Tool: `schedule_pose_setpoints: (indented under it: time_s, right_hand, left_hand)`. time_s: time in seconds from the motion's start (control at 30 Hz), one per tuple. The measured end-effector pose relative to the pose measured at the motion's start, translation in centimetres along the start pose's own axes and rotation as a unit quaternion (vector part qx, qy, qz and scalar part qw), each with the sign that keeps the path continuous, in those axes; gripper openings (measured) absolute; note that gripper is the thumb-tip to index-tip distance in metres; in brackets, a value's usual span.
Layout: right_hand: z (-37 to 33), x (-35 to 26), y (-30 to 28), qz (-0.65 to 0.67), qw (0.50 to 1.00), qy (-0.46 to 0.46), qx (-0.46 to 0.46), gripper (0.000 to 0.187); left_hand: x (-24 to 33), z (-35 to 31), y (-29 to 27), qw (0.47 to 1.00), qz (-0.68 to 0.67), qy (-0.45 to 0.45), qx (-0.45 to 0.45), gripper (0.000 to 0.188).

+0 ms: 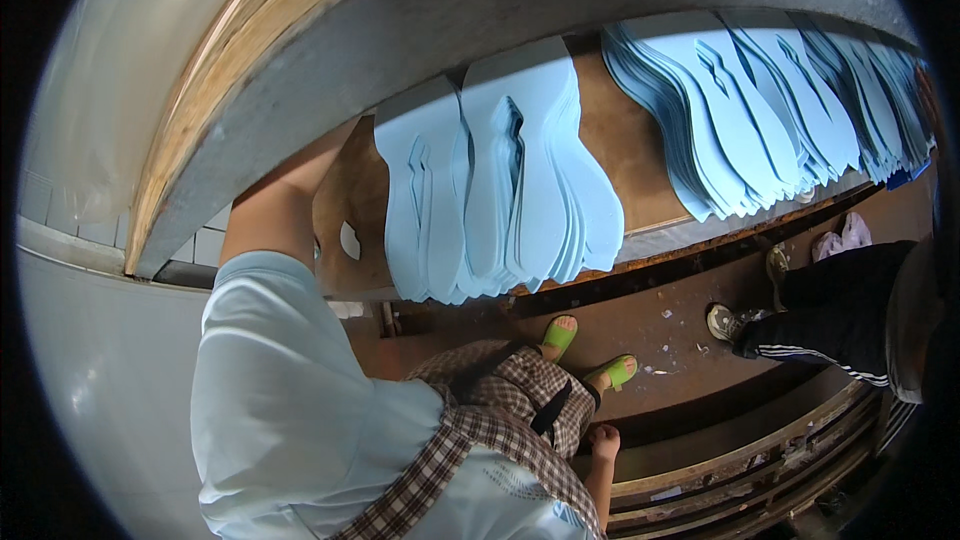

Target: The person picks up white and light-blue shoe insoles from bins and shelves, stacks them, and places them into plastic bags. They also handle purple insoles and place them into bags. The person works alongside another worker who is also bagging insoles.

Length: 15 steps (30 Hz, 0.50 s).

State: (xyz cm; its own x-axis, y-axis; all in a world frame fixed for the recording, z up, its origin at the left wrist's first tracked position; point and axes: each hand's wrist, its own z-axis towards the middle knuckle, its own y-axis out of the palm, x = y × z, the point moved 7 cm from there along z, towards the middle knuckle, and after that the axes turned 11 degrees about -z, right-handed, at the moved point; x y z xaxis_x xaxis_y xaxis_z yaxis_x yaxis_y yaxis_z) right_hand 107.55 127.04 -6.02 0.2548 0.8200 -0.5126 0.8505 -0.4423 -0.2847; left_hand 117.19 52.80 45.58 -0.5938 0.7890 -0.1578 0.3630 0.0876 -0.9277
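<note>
Up under the grey ledge, my left hand is hidden, so I can't tell its spread or grip. My right hand hangs by my checked apron, fingers partly curled; any hold is unclear. Blue cut-out sheets lie stacked on the brown board, near my left forearm.

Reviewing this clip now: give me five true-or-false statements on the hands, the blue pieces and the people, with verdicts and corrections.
1. The left hand is hidden. True: its forearm passes behind the grey board.
2. The blue pieces form one single stack. False: several stacks lie side by side.
3. The right hand touches the blue pieces. False: it is low beside the apron, apart from them.
4. The slippers are green. True.
5. The other person's trousers are all white. False: they are dark with white stripes.
</note>
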Motion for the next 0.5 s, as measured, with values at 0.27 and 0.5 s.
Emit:
schedule_pose_setpoints:
  time_s: [0.27, 0.5]
  right_hand:
    - [-1.4, 0.9, -0.5, -0.021, 0.999, 0.025, 0.011, 0.023]
    - [-2.4, 1.8, -0.3, -0.006, 0.998, 0.046, 0.043, 0.024]
  left_hand:
    - [0.9, -1.4, -1.0, 0.986, -0.155, 0.039, 0.054, 0.035]
    - [-1.2, -1.8, -0.2, 0.982, -0.162, -0.025, 0.094, 0.037]
